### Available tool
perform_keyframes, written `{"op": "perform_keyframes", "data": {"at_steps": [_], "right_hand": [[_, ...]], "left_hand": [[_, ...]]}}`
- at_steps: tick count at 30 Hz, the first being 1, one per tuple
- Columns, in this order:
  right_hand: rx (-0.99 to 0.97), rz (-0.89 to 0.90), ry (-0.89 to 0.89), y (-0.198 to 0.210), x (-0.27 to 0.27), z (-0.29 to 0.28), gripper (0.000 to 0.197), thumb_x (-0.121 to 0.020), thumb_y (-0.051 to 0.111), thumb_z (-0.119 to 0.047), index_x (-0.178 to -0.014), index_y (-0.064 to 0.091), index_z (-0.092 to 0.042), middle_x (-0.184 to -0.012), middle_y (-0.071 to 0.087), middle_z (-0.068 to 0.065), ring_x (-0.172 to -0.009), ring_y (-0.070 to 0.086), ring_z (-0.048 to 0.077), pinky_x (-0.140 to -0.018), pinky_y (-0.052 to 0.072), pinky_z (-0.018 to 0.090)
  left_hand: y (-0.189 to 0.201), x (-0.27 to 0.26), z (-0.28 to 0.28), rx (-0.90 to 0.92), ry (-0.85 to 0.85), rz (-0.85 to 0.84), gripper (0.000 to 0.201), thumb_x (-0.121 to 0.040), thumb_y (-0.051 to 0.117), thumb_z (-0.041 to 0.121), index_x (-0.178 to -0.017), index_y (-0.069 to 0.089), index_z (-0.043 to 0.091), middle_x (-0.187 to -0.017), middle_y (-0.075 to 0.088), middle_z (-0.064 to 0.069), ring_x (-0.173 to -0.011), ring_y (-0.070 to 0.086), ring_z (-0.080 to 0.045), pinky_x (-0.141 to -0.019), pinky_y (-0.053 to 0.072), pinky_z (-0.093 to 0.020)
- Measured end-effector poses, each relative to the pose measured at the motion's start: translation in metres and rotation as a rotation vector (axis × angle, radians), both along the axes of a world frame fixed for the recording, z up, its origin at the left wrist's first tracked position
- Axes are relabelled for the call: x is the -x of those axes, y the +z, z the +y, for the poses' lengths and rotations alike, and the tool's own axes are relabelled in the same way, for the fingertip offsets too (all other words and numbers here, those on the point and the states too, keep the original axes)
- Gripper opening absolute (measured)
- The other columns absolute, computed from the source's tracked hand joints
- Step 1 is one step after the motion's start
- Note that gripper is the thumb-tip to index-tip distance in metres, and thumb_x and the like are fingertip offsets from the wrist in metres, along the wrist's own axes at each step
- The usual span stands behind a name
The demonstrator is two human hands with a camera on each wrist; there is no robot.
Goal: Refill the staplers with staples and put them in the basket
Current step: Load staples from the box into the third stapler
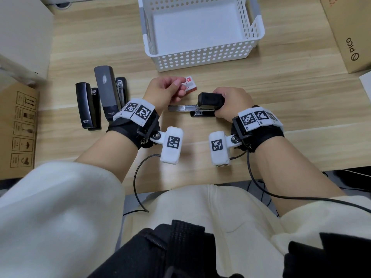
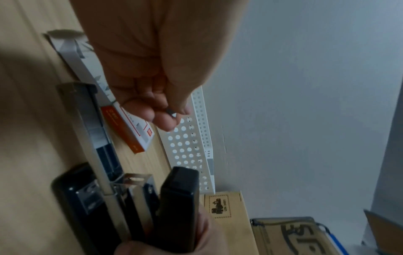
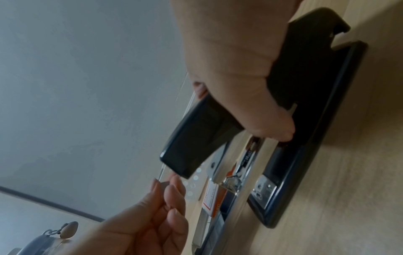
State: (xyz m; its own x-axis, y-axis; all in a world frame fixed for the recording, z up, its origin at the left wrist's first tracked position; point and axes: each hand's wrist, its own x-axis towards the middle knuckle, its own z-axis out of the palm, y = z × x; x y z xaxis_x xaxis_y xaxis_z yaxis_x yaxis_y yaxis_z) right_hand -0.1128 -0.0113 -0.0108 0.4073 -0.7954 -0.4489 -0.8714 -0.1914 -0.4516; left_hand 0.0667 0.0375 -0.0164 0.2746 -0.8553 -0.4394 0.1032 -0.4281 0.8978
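Observation:
A black stapler (image 1: 209, 100) lies open on the wooden desk, its lid (image 3: 205, 138) lifted and its metal magazine (image 1: 180, 108) stretched out to the left. My right hand (image 1: 222, 105) grips the raised lid. My left hand (image 1: 179, 85) hovers just above and behind the magazine, pinching a short strip of staples (image 2: 173, 113) between thumb and fingers. The red-and-white staple box (image 1: 190, 84) lies on the desk right beyond those fingers. The white perforated basket (image 1: 202, 59) stands behind, with nothing in it.
Two more staplers lie side by side to the left, a black one (image 1: 88, 106) and a larger grey one (image 1: 106, 91). Cardboard boxes flank the desk at far left (image 1: 18, 129) and back right (image 1: 349, 35).

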Motion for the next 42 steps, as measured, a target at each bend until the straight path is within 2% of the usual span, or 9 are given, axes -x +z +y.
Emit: {"op": "perform_keyframes", "data": {"at_steps": [4,9,16,19,23,27,29,33,42], "right_hand": [[0.001,-0.001,-0.002,0.0,0.0,0.001,0.038,-0.073,0.063,-0.008,-0.106,0.062,-0.025,-0.101,0.068,0.003,-0.096,0.06,0.027,-0.074,0.044,0.029],[0.0,-0.007,-0.001,0.0,-0.001,0.001,0.037,-0.072,0.063,-0.007,-0.105,0.062,-0.025,-0.101,0.068,0.004,-0.096,0.06,0.028,-0.078,0.047,0.032],[0.007,-0.002,0.0,0.0,-0.001,0.001,0.038,-0.073,0.063,-0.007,-0.107,0.062,-0.025,-0.102,0.067,0.003,-0.097,0.06,0.028,-0.077,0.045,0.03],[0.005,-0.003,-0.003,0.0,-0.001,0.001,0.038,-0.073,0.062,-0.007,-0.106,0.062,-0.025,-0.101,0.068,0.003,-0.096,0.06,0.028,-0.076,0.045,0.03],[0.005,-0.007,-0.001,0.0,0.0,0.0,0.038,-0.073,0.062,-0.007,-0.106,0.062,-0.025,-0.101,0.067,0.004,-0.096,0.059,0.028,-0.074,0.044,0.03],[0.007,-0.006,-0.005,0.0,-0.001,0.002,0.039,-0.073,0.062,-0.007,-0.107,0.062,-0.025,-0.101,0.067,0.004,-0.096,0.06,0.029,-0.074,0.044,0.03],[0.011,-0.003,-0.006,0.0,-0.001,0.002,0.039,-0.073,0.062,-0.007,-0.107,0.062,-0.026,-0.101,0.068,0.004,-0.096,0.06,0.029,-0.075,0.045,0.03],[0.014,-0.004,-0.009,0.0,-0.001,0.002,0.038,-0.073,0.062,-0.007,-0.107,0.062,-0.025,-0.101,0.068,0.004,-0.097,0.059,0.029,-0.076,0.045,0.031],[0.017,0.007,0.0,0.0,-0.001,0.002,0.039,-0.073,0.062,-0.007,-0.107,0.062,-0.025,-0.101,0.067,0.005,-0.096,0.06,0.029,-0.075,0.045,0.031]], "left_hand": [[0.0,0.001,0.001,-0.002,-0.023,-0.048,0.023,-0.096,0.042,0.006,-0.107,0.057,-0.007,-0.069,0.06,-0.002,-0.047,0.055,0.001,-0.051,0.046,-0.009],[-0.001,-0.002,0.003,-0.026,-0.041,0.012,0.016,-0.095,0.047,0.01,-0.084,0.059,0.01,-0.053,0.067,0.008,-0.049,0.059,0.0,-0.052,0.048,-0.012],[0.004,-0.002,0.005,-0.024,-0.096,0.021,0.019,-0.091,0.047,-0.004,-0.082,0.056,0.01,-0.057,0.068,0.004,-0.054,0.064,-0.002,-0.058,0.054,-0.013],[0.002,0.0,0.004,-0.006,-0.181,-0.226,0.013,-0.088,0.055,0.001,-0.082,0.062,0.011,-0.072,0.063,0.004,-0.06,0.061,0.0,-0.068,0.052,-0.017],[0.0,0.003,0.006,0.013,-0.253,-0.538,0.019,-0.079,0.068,0.007,-0.098,0.067,0.008,-0.073,0.057,0.012,-0.063,0.052,0.004,-0.066,0.042,-0.004],[-0.002,0.005,0.007,0.017,-0.407,-0.752,0.024,-0.075,0.073,0.014,-0.097,0.067,0.009,-0.083,0.064,-0.001,-0.077,0.057,-0.013,-0.088,0.048,-0.03],[-0.004,0.007,0.008,0.004,-0.482,-0.864,0.021,-0.074,0.073,0.021,-0.094,0.069,0.013,-0.093,0.067,-0.005,-0.088,0.059,-0.02,-0.09,0.046,-0.037],[-0.006,0.011,0.01,0.015,-0.548,-0.984,0.019,-0.074,0.071,0.025,-0.092,0.071,0.017,-0.097,0.067,-0.006,-0.099,0.059,-0.029,-0.091,0.044,-0.044],[-0.01,0.014,0.007,-0.024,-0.579,-1.092,0.021,-0.077,0.068,0.03,-0.096,0.071,0.023,-0.101,0.066,-0.003,-0.106,0.056,-0.027,-0.095,0.04,-0.039]]}}
